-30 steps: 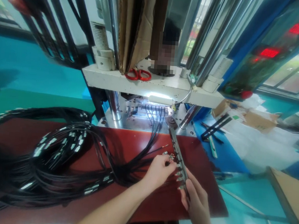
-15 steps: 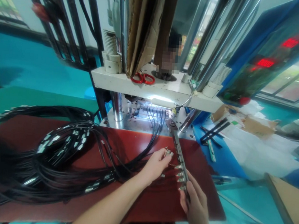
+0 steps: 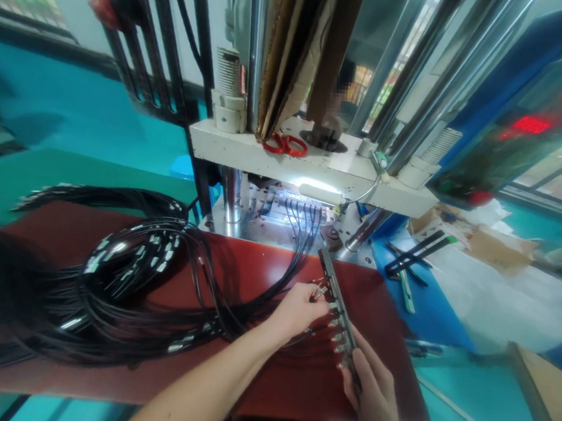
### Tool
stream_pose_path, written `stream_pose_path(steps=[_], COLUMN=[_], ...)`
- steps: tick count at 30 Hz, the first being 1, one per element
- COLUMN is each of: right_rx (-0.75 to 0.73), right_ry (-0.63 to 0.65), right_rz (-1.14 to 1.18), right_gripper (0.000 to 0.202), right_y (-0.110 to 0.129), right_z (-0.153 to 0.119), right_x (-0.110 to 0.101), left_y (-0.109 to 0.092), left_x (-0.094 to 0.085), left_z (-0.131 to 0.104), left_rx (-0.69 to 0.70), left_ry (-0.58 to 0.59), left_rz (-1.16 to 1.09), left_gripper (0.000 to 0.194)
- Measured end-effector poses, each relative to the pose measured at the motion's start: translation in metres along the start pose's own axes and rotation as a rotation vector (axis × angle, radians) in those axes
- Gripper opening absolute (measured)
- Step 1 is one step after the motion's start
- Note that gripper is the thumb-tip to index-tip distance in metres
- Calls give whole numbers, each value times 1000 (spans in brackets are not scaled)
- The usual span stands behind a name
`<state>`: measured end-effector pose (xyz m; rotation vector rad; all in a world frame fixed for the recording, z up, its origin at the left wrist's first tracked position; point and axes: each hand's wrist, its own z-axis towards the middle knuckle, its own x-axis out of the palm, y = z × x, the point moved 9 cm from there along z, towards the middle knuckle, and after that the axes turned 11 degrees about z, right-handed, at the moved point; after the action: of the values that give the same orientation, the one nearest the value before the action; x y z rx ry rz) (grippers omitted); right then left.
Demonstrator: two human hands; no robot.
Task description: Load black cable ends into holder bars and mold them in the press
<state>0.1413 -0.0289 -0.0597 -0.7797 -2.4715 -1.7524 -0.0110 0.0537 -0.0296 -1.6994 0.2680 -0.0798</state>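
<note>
My right hand (image 3: 375, 381) is wrapped round the lower end of a long dark metal bar (image 3: 332, 281), which tilts up and away to the left. Along the bar's left edge stick out several small metal connectors (image 3: 336, 337). My left hand (image 3: 297, 310) is closed in a pinch on a small metal connector (image 3: 320, 293), right against that edge; whether it is seated in the bar I cannot tell. Behind the hands, thin black cables (image 3: 302, 241) run from a lit metal mould (image 3: 291, 208) in the press down to the left.
Coiled black cables (image 3: 126, 257) with silvery ends spread over the left of the reddish-brown board (image 3: 267, 391). The press's white plate (image 3: 313, 168) carries red-handled scissors (image 3: 285, 144). At right lie a cutter knife (image 3: 407, 292) and a black tool (image 3: 416, 252) on a blue surface.
My left hand has moved slightly right, bringing the pinched connector up to the bar. The bar's far end has dropped clear of the press base. The whole view has shifted a little.
</note>
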Motion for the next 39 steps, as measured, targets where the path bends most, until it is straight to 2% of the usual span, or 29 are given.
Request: stream_pose_path(steps=[7,11,16,20,23,27,33,39], right_rx=[-42,-53,-209,-93,-31,1,9,-9], right_ry=[34,14,112,34,-20,-62,-24,34], right_rz=[-41,-55,-153,-107,-43,27,-10,-68], right_gripper=[52,47,42,49,53,54,53,51], right_y=[3,1,9,0,-2,0,-1,-1], right_z=[0,-1,-3,-1,-1,-2,-2,2], right_x=[0,0,12,4,-1,-4,-3,-1], left_y=[1,3,2,-9,-7,-2,-3,0], left_x=[0,2,-1,-15,-27,-28,-11,-15], left_z=[2,2,4,6,6,3,5,7], left_rx=[26,22,54,166,145,150,153,107], left_ry=[-24,-10,-14,-106,-218,-290,-163,-155], left_rz=[-17,-19,16,86,-3,-67,90,65], left_gripper=[17,17,18,20,22,18,22,21])
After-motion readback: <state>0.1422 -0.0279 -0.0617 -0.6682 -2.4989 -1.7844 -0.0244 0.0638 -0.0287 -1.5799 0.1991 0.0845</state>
